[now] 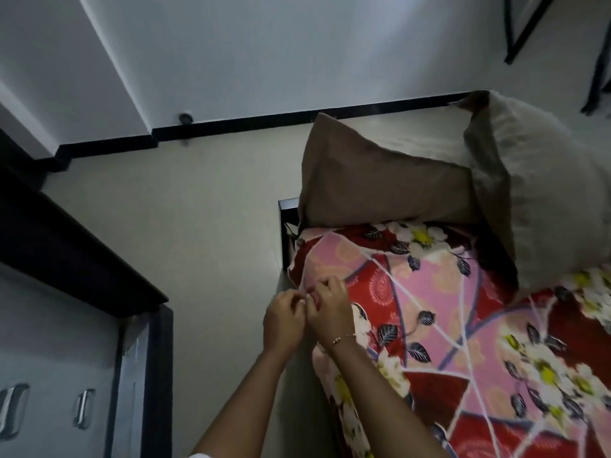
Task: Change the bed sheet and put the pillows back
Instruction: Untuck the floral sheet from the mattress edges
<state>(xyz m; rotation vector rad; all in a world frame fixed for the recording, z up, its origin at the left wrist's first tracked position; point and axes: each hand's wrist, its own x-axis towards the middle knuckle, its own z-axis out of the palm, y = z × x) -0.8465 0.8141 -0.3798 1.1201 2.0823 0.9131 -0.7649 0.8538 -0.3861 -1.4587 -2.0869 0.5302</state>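
Note:
A red and pink floral bed sheet [446,319] covers the mattress at the right. My left hand [284,320] and my right hand [329,309] are close together at the sheet's side edge, both pinching the fabric near the bed's corner. A gold bracelet sits on my right wrist. A brown pillow [380,186] lies across the head of the bed. A pale grey-white pillow [535,193] leans beside it at the right, partly over the sheet.
The dark bed frame corner [285,226] shows just beyond my hands. A wardrobe with metal handles [82,408] and a dark top stands at the left. Pale floor lies between it and the bed. A black skirting line runs along the white wall.

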